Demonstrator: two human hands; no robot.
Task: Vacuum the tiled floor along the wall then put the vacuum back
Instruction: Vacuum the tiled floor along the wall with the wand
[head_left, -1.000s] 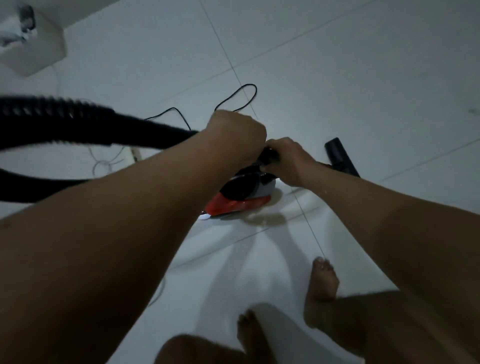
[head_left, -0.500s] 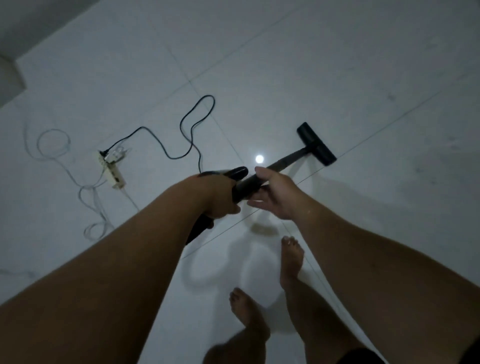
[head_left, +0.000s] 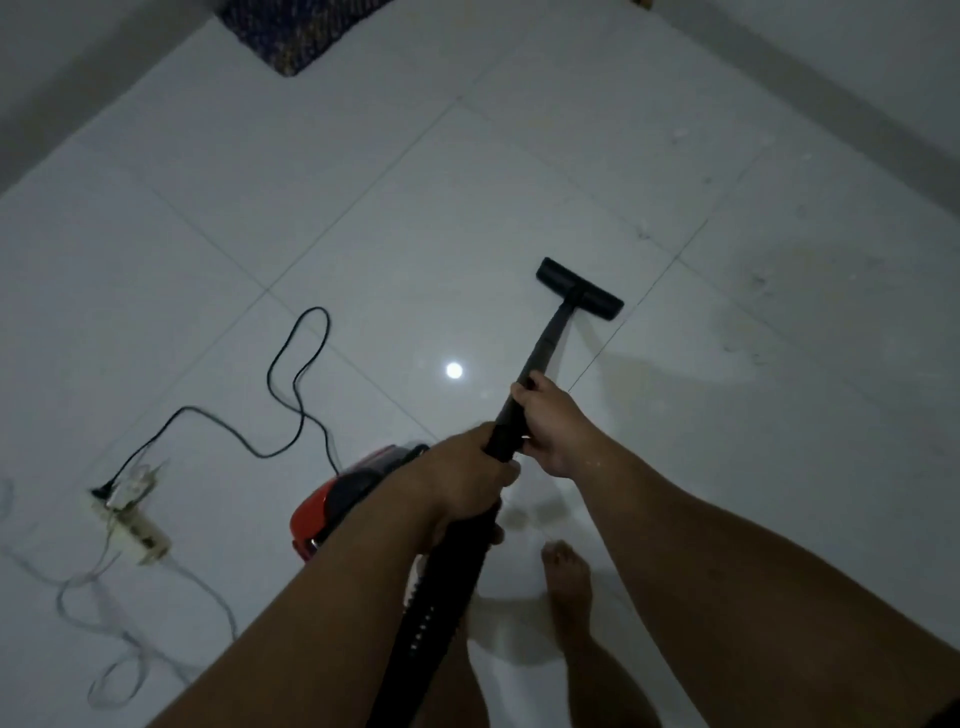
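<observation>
A black vacuum wand (head_left: 545, 345) slants away from me to a flat black floor nozzle (head_left: 579, 288) resting on the white tiled floor (head_left: 415, 208). My left hand (head_left: 467, 480) is wrapped around the wand's lower end where the ribbed black hose (head_left: 436, 623) begins. Just ahead of it, my right hand (head_left: 550, 421) grips the wand higher up. The red and black vacuum body (head_left: 337, 499) sits on the floor, partly hidden behind my left forearm. The wall (head_left: 831, 67) runs along the upper right.
A black power cord (head_left: 296, 395) loops from the vacuum to a white power strip (head_left: 132, 519) at the left, with white cables (head_left: 119, 660) trailing below. A dark mat (head_left: 296, 31) lies at the top. My bare foot (head_left: 566, 577) stands below my hands. Dusty specks mark the tiles at right.
I have risen from the vacuum body and now hold the wand with both hands. The nozzle has swung out ahead toward the wall, and the view has lifted.
</observation>
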